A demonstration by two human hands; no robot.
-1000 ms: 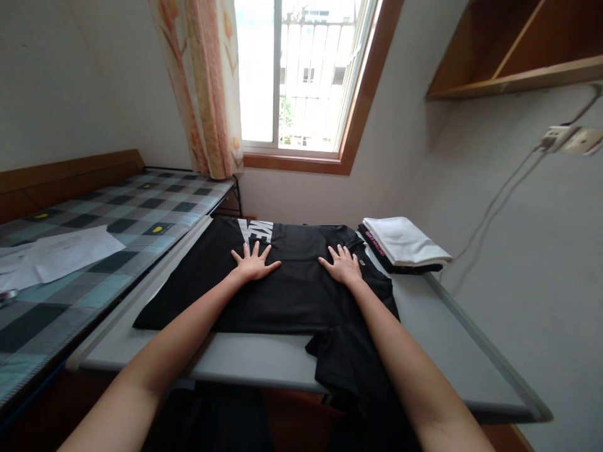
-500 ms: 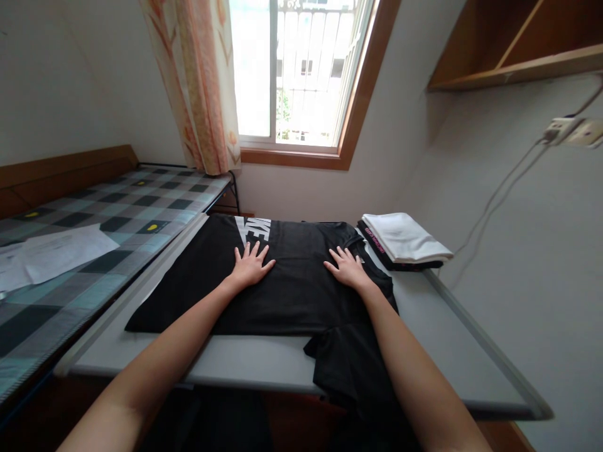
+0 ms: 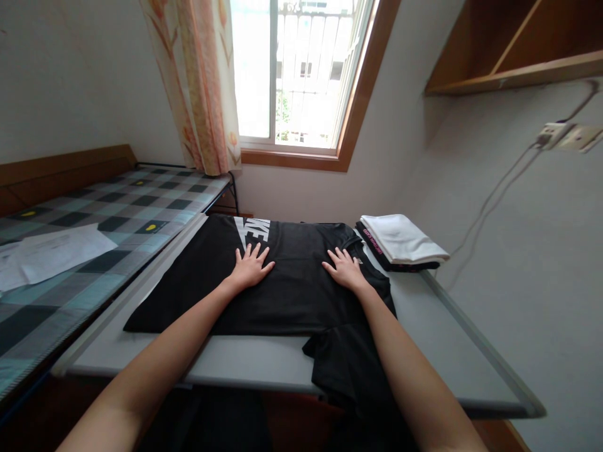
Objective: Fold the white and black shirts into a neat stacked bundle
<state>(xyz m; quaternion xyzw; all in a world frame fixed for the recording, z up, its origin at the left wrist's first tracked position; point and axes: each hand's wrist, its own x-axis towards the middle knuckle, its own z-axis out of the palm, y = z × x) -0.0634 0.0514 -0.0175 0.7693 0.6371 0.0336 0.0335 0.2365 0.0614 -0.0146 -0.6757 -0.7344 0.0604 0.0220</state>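
A black T-shirt (image 3: 292, 295) with white lettering lies spread on the grey table (image 3: 424, 326), one sleeve hanging over the near edge. My left hand (image 3: 252, 267) rests flat on the shirt just below the lettering, fingers spread. My right hand (image 3: 346, 269) lies flat on the shirt near its collar, fingers apart. Neither hand holds anything.
A folded white garment on a folded black one (image 3: 400, 242) sits at the table's far right corner. A bed with a checked cover (image 3: 94, 220) and white papers (image 3: 51, 251) runs along the left. Window, curtain, wall shelf and a power strip with cables are behind and right.
Both hands slid slightly toward me on the shirt and stayed flat; the view shifted a little.
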